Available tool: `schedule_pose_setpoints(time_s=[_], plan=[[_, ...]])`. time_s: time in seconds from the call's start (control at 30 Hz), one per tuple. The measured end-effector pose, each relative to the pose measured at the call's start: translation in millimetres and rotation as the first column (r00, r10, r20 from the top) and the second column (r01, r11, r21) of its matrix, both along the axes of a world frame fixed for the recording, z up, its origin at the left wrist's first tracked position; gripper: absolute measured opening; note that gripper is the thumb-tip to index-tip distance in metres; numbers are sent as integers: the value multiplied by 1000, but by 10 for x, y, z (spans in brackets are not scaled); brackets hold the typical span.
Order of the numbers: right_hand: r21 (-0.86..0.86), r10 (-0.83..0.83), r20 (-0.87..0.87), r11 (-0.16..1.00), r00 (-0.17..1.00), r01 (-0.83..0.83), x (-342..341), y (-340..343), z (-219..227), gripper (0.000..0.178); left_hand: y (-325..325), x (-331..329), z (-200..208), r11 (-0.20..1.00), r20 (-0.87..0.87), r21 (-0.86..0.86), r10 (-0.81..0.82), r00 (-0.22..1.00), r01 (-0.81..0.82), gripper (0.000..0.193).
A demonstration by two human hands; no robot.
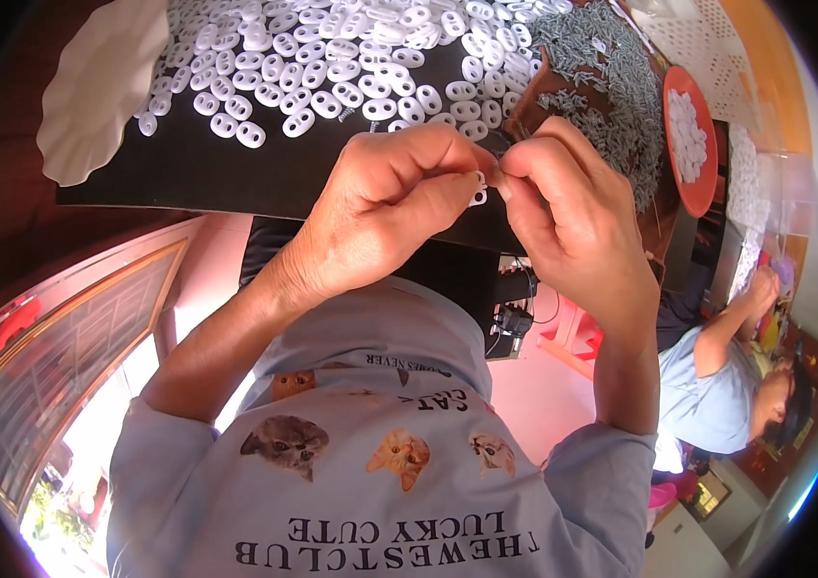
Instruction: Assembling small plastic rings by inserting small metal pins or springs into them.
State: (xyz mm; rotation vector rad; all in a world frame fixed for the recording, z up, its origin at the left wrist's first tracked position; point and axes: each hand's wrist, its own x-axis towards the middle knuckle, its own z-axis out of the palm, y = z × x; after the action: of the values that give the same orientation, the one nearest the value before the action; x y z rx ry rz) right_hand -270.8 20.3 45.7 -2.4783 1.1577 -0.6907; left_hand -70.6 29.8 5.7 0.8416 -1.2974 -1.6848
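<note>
Just past the table's near edge, my left hand (380,197) pinches a small white oval plastic piece with two holes (478,197) between thumb and forefinger. My right hand (577,197) meets it from the other side, thumb and forefinger closed together at the piece. Whatever sits between those right fingertips is hidden. Beyond my hands, many identical white two-hole pieces (343,70) are spread over the black tabletop (187,173). A couple of loose screws (345,115) lie at the near edge of that spread.
A heap of grey screws (611,87) covers a brown surface at the right. Beside it stands a red bowl (706,198) of white pieces. A cream wavy-edged dish (91,91) is at the far left. Another person (717,376) sits off to the right, arms raised.
</note>
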Motion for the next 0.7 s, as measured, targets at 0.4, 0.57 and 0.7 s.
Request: schedule_pose_setpoints(time_s=[0.4,0.57,0.7], plan=[[42,-6,-35,999,999,8,47,60,36,18,19,49,-24,999,31,30,-39,999,38,20],[28,6,46,1000,999,-8,-44,50,-38,17,3,21,-28,999,-10,-25,-39,999,38,20],[43,-49,75,998,996,45,-14,56,-47,19,14,27,-22,999,-16,-14,-33,999,33,19]])
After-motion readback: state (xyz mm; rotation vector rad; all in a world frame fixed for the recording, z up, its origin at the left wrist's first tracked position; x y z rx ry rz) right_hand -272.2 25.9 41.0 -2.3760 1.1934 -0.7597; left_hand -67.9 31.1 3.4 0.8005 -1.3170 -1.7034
